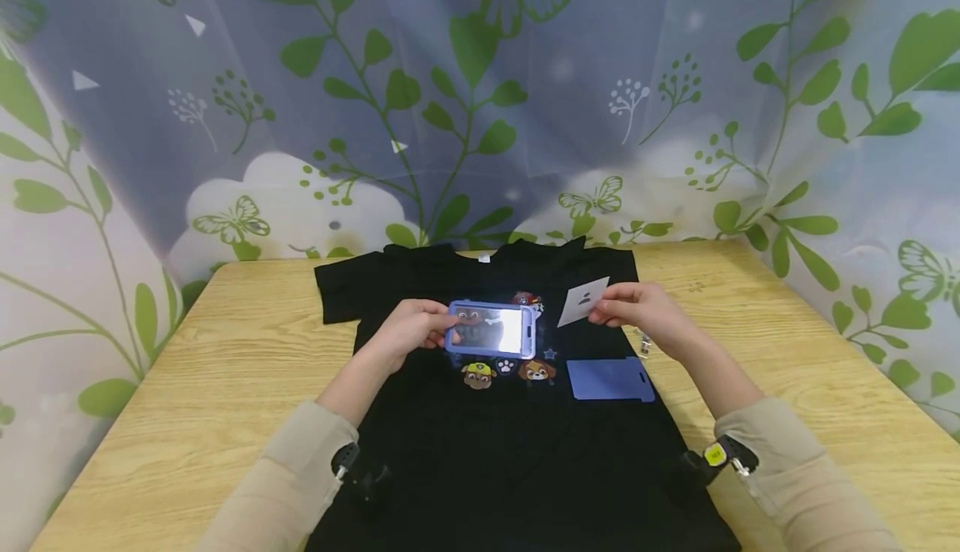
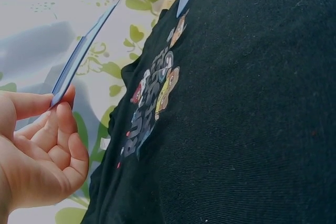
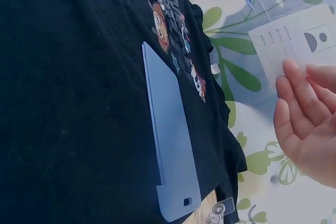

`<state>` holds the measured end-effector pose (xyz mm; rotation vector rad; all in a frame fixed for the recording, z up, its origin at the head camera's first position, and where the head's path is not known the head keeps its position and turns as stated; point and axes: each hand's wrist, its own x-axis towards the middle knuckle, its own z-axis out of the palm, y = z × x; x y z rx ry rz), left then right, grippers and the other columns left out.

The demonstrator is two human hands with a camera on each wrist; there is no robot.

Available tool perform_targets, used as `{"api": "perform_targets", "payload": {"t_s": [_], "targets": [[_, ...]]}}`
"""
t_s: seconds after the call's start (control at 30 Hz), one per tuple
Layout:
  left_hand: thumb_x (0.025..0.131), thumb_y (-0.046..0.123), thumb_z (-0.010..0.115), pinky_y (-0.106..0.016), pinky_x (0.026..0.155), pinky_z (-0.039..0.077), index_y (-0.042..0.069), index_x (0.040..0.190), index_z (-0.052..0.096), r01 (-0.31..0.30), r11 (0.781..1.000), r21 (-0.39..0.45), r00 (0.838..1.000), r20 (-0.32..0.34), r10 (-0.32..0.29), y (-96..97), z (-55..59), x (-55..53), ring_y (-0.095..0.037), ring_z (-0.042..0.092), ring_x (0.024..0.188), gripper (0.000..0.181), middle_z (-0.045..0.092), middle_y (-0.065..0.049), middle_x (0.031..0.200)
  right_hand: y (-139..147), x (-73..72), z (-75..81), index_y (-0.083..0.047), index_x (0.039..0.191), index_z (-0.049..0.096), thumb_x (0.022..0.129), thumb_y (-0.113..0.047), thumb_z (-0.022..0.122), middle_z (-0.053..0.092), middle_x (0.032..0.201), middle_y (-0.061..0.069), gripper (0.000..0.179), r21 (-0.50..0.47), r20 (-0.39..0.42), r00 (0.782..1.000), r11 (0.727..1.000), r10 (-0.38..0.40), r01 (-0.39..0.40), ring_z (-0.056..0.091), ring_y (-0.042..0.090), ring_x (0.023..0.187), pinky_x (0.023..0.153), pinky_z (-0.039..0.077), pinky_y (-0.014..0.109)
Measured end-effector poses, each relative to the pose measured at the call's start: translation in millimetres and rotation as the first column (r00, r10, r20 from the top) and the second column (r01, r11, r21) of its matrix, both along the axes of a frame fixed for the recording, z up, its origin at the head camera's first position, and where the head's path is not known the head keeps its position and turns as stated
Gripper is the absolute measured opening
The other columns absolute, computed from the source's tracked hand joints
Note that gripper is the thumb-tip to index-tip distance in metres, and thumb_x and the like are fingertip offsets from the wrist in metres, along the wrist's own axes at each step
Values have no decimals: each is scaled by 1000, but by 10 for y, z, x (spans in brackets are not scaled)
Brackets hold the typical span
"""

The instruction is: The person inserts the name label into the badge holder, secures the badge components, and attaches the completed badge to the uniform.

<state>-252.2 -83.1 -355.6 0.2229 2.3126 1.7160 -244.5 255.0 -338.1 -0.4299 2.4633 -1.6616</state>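
My left hand (image 1: 415,324) pinches one end of a blue-framed badge holder (image 1: 491,329) with a clear, shiny window, held above a black T-shirt (image 1: 465,460). In the left wrist view the holder (image 2: 84,51) appears edge-on between thumb and fingers. To the right, my right hand (image 1: 637,306) pinches a white card (image 1: 582,302) by its edge, apart from the holder. The right wrist view shows a portrait icon and small text on the card (image 3: 291,38). A flat blue cover with a slot (image 1: 609,379) lies on the shirt below the right hand.
Cartoon dog prints (image 1: 478,375) mark the shirt's chest. A small clear and metal clip (image 1: 644,343) lies by the shirt's right edge, partly behind the right wrist. The wooden table (image 1: 202,385) ends against a leaf-patterned cloth (image 1: 465,102).
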Motion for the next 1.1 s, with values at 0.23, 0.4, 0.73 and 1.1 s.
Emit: {"api": "perform_targets", "payload": {"t_s": [0.23, 0.4, 0.73, 1.1], "targets": [[88, 11, 58, -34, 67, 46, -11, 103, 61, -5, 1000, 0, 1000, -3, 5, 3, 2, 8, -13, 53, 61, 27, 64, 0, 66, -20, -2, -1, 11, 108, 57, 91, -10, 57, 68, 91, 7, 27, -11, -3, 1000, 1000, 0, 0, 65, 12, 87, 79, 50, 30], [88, 11, 58, -35, 69, 47, -11, 102, 62, -8, 1000, -13, 1000, -10, 8, -3, 2, 11, -13, 53, 62, 26, 63, 0, 67, -53, -9, -8, 13, 110, 56, 90, -4, 55, 66, 98, 11, 27, -12, 2, 1000, 1000, -19, 19, 63, 14, 87, 81, 49, 33], [89, 12, 59, -37, 70, 47, -10, 101, 63, -13, 1000, -23, 1000, -11, 12, 2, -9, 9, -13, 53, 61, 26, 62, 0, 65, -156, 6, -15, 13, 107, 57, 90, 1, 47, 58, 106, 18, 23, -21, 7, 1000, 1000, -16, 16, 59, 15, 82, 72, 49, 25], [89, 13, 58, -37, 69, 46, -9, 101, 63, -12, 1000, -25, 1000, -15, 12, 6, -23, 4, -13, 54, 61, 26, 63, -1, 64, -225, 10, -33, 14, 107, 57, 93, -6, 44, 55, 113, 25, 27, -52, 5, 999, 998, -42, 43, 58, 17, 86, 76, 49, 24]]}}
